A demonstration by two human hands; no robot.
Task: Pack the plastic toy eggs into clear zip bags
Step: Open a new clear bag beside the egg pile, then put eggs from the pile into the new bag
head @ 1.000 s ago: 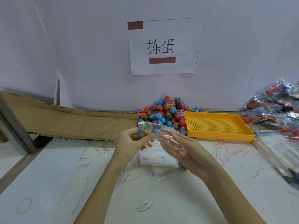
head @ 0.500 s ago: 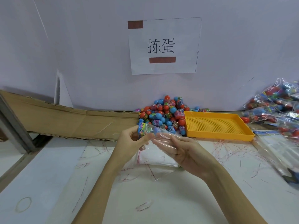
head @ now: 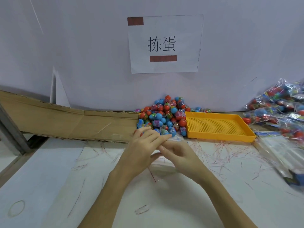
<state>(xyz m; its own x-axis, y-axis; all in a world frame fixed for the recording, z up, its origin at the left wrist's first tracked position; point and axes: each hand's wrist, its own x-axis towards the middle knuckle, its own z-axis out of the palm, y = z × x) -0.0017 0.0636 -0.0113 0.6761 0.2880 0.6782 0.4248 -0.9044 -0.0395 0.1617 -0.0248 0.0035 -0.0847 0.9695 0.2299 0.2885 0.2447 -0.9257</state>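
A heap of red and blue plastic toy eggs [head: 166,116] lies against the back wall. Just in front of it, both hands meet on a clear zip bag [head: 176,138], most of which they hide. My left hand [head: 144,145] lies over the bag's upper part, fingers stretched toward the heap and thumb underneath, pinching the film. My right hand [head: 179,155] holds the bag from the right with curled fingers. A bit of red shows under my left fingertips; what the bag contains I cannot tell.
A yellow perforated tray [head: 220,137] sits right of the heap. Filled bags of eggs [head: 279,109] pile up at the far right, with a stack of flat clear bags [head: 276,150] in front. Flattened cardboard [head: 65,120] lies at the left. Red-striped film scraps litter the table.
Both hands moved the bag forward and down toward the egg heap. My left hand turned palm-down over the bag, and my right hand's fingers curled onto it.
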